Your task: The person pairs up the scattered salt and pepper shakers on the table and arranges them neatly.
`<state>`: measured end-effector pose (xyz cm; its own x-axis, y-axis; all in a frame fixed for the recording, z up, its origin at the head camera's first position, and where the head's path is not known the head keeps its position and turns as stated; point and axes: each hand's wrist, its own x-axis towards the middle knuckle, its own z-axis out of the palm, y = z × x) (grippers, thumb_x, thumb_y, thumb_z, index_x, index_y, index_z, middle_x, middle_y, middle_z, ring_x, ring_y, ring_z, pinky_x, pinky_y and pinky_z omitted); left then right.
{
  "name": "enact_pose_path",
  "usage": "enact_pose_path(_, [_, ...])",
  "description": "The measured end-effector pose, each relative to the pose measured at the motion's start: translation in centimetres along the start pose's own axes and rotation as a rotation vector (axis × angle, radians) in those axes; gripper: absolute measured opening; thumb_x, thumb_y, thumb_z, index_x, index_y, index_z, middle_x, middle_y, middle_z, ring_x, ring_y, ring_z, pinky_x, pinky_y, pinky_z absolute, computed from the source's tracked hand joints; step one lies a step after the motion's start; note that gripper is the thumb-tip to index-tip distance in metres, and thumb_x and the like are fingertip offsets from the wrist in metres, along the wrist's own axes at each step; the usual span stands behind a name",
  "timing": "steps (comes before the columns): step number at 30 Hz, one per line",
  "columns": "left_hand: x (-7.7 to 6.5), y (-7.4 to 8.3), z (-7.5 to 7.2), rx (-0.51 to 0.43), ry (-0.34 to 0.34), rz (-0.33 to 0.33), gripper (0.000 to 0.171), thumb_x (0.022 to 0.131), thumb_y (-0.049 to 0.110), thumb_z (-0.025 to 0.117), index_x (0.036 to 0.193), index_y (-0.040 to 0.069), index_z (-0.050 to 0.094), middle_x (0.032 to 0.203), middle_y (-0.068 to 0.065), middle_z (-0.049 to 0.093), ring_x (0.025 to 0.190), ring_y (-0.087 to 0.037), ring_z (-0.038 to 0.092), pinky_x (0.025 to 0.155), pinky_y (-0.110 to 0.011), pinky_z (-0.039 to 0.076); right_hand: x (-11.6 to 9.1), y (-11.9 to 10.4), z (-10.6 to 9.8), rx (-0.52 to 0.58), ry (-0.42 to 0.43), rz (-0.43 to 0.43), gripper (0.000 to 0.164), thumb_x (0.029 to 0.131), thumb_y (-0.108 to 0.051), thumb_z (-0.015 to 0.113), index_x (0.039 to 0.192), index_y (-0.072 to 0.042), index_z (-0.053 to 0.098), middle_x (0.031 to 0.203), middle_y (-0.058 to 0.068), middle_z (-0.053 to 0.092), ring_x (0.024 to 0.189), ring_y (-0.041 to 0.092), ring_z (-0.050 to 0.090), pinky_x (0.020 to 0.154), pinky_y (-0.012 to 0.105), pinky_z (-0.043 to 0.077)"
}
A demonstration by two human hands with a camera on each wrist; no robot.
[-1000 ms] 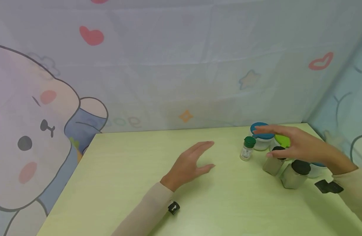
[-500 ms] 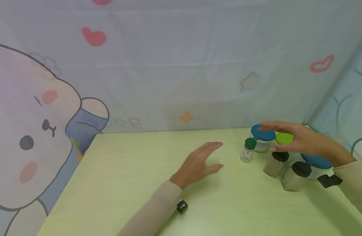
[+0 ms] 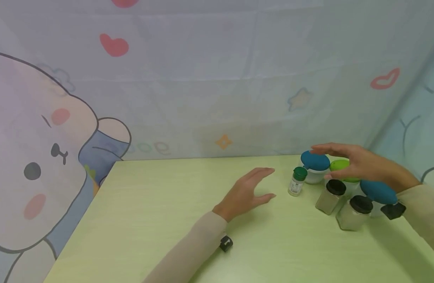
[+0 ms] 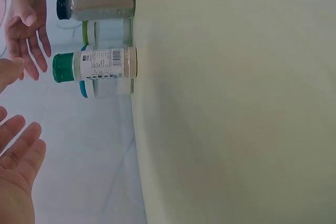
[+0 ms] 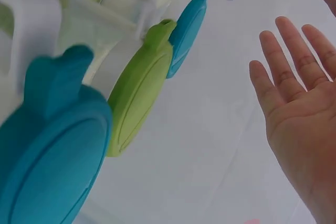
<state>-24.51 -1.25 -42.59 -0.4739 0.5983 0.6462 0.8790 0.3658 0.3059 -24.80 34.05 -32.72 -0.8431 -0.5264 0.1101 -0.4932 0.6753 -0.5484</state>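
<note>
My left hand (image 3: 243, 194) hovers over the table, thumb and fingers spread apart with nothing between them. To its right stands a small green-capped spice bottle (image 3: 296, 184) with a white label. Above the group of containers hangs my right hand (image 3: 361, 163), its fingers extended and holding nothing. Below it are two black-lidded spice jars, one nearer the bottle (image 3: 330, 198) and one nearer the front (image 3: 352, 216). In the right wrist view, the right hand (image 5: 304, 98) is apart from the blue lid (image 5: 58, 150) and the green lid (image 5: 140, 90).
Behind the jars are a blue-lidded container (image 3: 315, 162), a green-lidded container (image 3: 339, 164) and another blue-lidded container (image 3: 379, 192). A printed cloth (image 3: 202, 78) hangs along the back edge of the pale yellow-green table (image 3: 149, 212).
My left hand has moved to the right, closer to the green-capped bottle. The right hand has lifted slightly, uncovering more of the black lid and the blue lid at right.
</note>
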Motion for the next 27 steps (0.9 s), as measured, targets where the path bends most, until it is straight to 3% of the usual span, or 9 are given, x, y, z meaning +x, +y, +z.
enact_pose_path(3, [0.5, 0.0, 0.4, -0.062, -0.01, -0.011, 0.066, 0.089, 0.025, 0.081, 0.145, 0.005, 0.051, 0.142, -0.006, 0.057, 0.13, -0.017, 0.056, 0.112, -0.019, 0.041, 0.1, 0.5, -0.1, -0.012, -0.019, 0.001, 0.074, 0.087, -0.028, 0.083, 0.151, -0.038, 0.046, 0.154, -0.012, 0.047, 0.132, -0.013, 0.037, 0.107, 0.056, 0.042])
enact_pose_path(8, [1.2, -0.2, 1.1, -0.159, -0.012, -0.034, 0.067, 0.089, 0.021, 0.081, 0.146, 0.006, 0.051, 0.141, -0.008, 0.058, 0.125, -0.018, 0.06, 0.105, -0.018, 0.046, 0.6, 1.5, -0.3, -0.046, -0.04, 0.004, 0.074, 0.088, -0.03, 0.082, 0.151, -0.038, 0.045, 0.155, -0.012, 0.046, 0.134, -0.006, 0.041, 0.102, 0.019, 0.043])
enact_pose_path(11, [1.6, -0.4, 1.6, -0.229, -0.008, -0.066, 0.067, 0.088, 0.019, 0.082, 0.146, 0.006, 0.051, 0.14, -0.008, 0.058, 0.124, -0.02, 0.06, 0.105, -0.023, 0.049, 0.9, 2.3, -0.4, -0.049, -0.047, -0.004, 0.074, 0.088, -0.03, 0.081, 0.152, -0.037, 0.045, 0.154, -0.011, 0.046, 0.134, -0.004, 0.042, 0.1, 0.013, 0.04])
enact_pose_path(18, [2.6, -0.6, 2.9, -0.359, -0.023, -0.195, 0.066, 0.088, 0.017, 0.082, 0.146, 0.01, 0.052, 0.141, -0.004, 0.058, 0.126, -0.017, 0.059, 0.107, -0.024, 0.048, 1.7, 3.4, -0.7, -0.049, -0.052, -0.034, 0.071, 0.088, -0.027, 0.082, 0.151, -0.031, 0.049, 0.152, -0.008, 0.05, 0.133, -0.002, 0.046, 0.102, 0.015, 0.04])
enact_pose_path(21, [2.9, -0.6, 3.4, -0.388, -0.024, -0.229, 0.065, 0.089, 0.017, 0.081, 0.146, 0.011, 0.052, 0.142, -0.005, 0.057, 0.127, -0.016, 0.059, 0.107, -0.024, 0.048, 1.8, 3.6, -0.8, -0.053, -0.054, -0.055, 0.071, 0.087, -0.027, 0.082, 0.15, -0.028, 0.05, 0.152, -0.005, 0.051, 0.136, 0.011, 0.05, 0.109, 0.035, 0.046])
enact_pose_path(24, [3.3, -0.6, 4.0, -0.408, -0.028, -0.261, 0.064, 0.089, 0.019, 0.08, 0.146, 0.012, 0.052, 0.143, -0.006, 0.057, 0.128, -0.015, 0.059, 0.106, -0.021, 0.048, 2.2, 4.1, -0.7, -0.04, -0.08, -0.05, 0.073, 0.087, -0.027, 0.082, 0.152, -0.027, 0.048, 0.154, -0.004, 0.049, 0.138, 0.028, 0.049, 0.109, 0.057, 0.043])
enact_pose_path(26, [3.4, -0.6, 4.3, -0.421, -0.032, -0.285, 0.064, 0.09, 0.019, 0.08, 0.146, 0.013, 0.052, 0.144, -0.006, 0.056, 0.129, -0.015, 0.058, 0.105, -0.02, 0.047, 2.5, 4.7, -0.7, -0.03, -0.102, -0.048, 0.076, 0.088, -0.028, 0.082, 0.154, -0.028, 0.045, 0.156, -0.005, 0.046, 0.139, 0.029, 0.047, 0.11, 0.059, 0.041])
enact_pose_path(27, [3.5, -0.6, 4.4, -0.43, -0.032, -0.297, 0.063, 0.09, 0.019, 0.08, 0.146, 0.013, 0.052, 0.144, -0.006, 0.056, 0.129, -0.015, 0.058, 0.105, -0.02, 0.047, 2.7, 5.0, -0.6, -0.025, -0.112, -0.052, 0.077, 0.088, -0.027, 0.082, 0.154, -0.028, 0.043, 0.157, -0.004, 0.045, 0.14, 0.027, 0.046, 0.112, 0.053, 0.042])
